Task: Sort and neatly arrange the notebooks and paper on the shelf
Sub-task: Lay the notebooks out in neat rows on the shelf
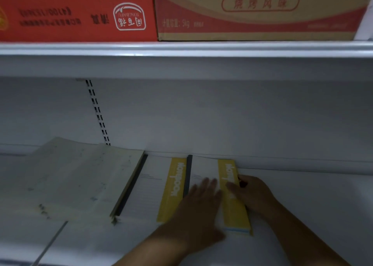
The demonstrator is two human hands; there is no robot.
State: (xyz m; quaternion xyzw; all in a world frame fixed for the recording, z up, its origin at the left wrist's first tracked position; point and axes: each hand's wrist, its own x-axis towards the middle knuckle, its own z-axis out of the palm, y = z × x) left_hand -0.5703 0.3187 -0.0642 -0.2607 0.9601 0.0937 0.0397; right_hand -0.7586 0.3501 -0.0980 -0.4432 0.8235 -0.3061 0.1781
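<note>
Both hands are squaring up the right notebook (232, 195) near the shelf's (302, 205) back edge. The left hand (199, 203) lies flat and open on its white cover; the right hand (252, 193) presses open against its outer edge, gripping nothing. Next, I'd judge, it needs nudging parallel to the left notebook (161, 187) just beside it. Each yellow band reads "notebook". Loose paper (76, 175) lies toward the left end.

The white shelf (302, 195) holds two notebooks (173, 187) side by side under the hands (201, 201), and big paper sheets (76, 177) farther left.
</note>
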